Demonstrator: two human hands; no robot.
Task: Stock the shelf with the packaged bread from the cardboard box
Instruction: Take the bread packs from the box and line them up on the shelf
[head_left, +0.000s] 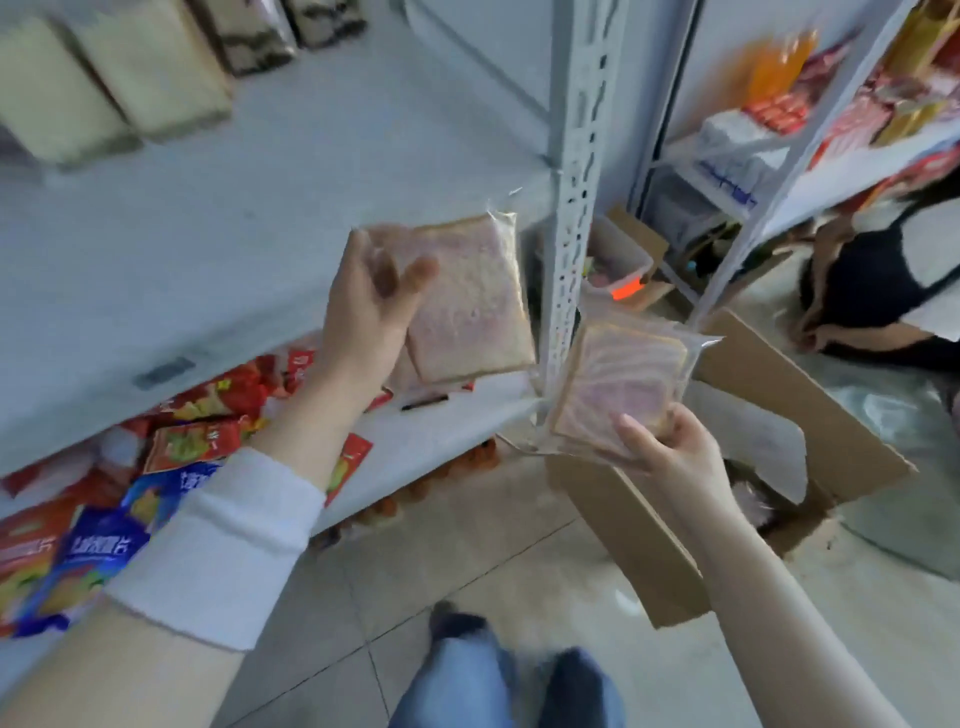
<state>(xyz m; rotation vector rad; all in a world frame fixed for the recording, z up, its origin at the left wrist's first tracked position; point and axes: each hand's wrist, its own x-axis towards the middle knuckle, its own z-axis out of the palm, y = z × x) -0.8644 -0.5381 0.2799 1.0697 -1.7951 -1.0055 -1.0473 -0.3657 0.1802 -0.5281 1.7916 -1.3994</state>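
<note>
My left hand (366, 312) grips a clear-wrapped pack of pinkish sliced bread (470, 296), held up in front of the white shelf board (218, 249). My right hand (670, 449) holds a second bread pack (618, 384) by its lower edge, just right of the perforated shelf upright (571, 208). Below and to the right on the floor stands the open cardboard box (769, 374), its flaps spread; little of its inside shows. Several bread packs (150, 67) stand at the shelf's far left.
Red and blue snack bags (104, 519) crowd the lower shelf. A second rack (857, 140) with colourful goods stands at the right, with another person (883, 280) crouched beside it. My legs and shoes (498, 670) are on the tiled floor.
</note>
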